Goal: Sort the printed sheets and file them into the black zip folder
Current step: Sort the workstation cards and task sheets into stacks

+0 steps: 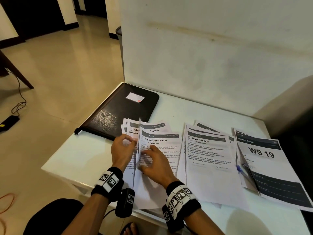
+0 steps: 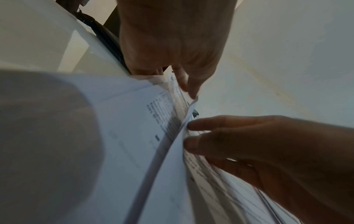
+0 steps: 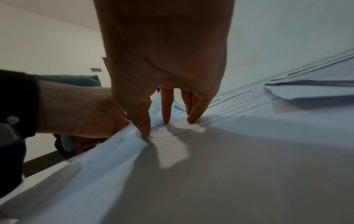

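The black zip folder [image 1: 122, 109] lies shut at the table's far left corner, a white label on its cover. Three piles of printed sheets lie fanned in front of it. The left pile [image 1: 162, 146] is topped by "Clean Door Panel", the middle pile [image 1: 206, 153] by "Wipe Railings", and the right pile [image 1: 264, 160] by "WS 19". My left hand [image 1: 131, 140] pinches the raised edge of one sheet [image 2: 172, 159] in the left pile and holds it up on edge. My right hand [image 1: 147, 153] presses straight fingertips [image 3: 166, 119] onto the sheet beneath it.
The white table [image 1: 84, 158] stands against a pale wall [image 1: 211, 48], its left and near edges close to the piles. On the floor at left lie a black power strip [image 1: 8, 122] and cables. A dark chair leg [image 1: 15, 70] stands farther back.
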